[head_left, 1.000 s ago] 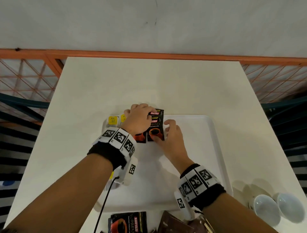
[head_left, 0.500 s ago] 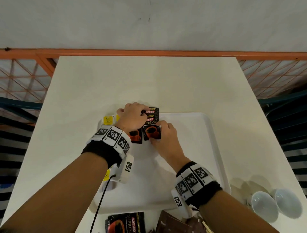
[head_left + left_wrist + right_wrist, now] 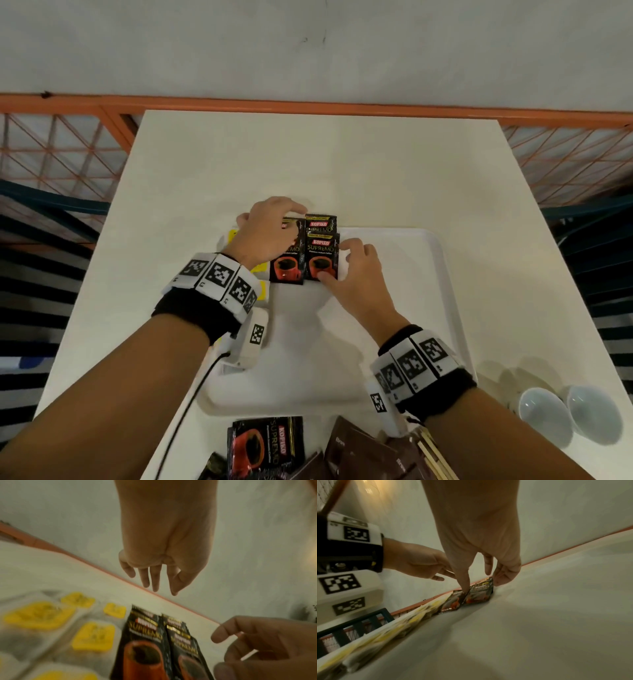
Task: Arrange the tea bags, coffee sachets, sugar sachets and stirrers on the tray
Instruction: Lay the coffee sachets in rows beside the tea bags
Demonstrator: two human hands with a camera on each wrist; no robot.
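Observation:
A white tray (image 3: pixel 442 274) lies on the table. At its far left, two black coffee sachets (image 3: pixel 286 269) (image 3: pixel 322 260) lie side by side, with a third sachet (image 3: pixel 320 224) behind the right one. Tea bags with yellow tags (image 3: pixel 93 635) fill the tray's left edge. My left hand (image 3: pixel 274 222) hovers over the left sachet (image 3: pixel 144 642), and in the wrist view its fingers (image 3: pixel 154 582) hang straight, holding nothing. My right hand (image 3: pixel 352 270) touches the right sachet (image 3: pixel 479 593), thumb on its near edge and fingers beside its right edge.
Off the tray at the near table edge lie another black coffee sachet (image 3: pixel 263 445), brown sachets (image 3: pixel 359 452) and wooden stirrers (image 3: pixel 435 452). Two white cups (image 3: pixel 544 418) sit at the near right. An orange railing (image 3: pixel 308 106) runs behind the table.
My right hand slid off the top of the right sachet to its right edge, uncovering it. The left hand lifted, so more of the left sachet shows.

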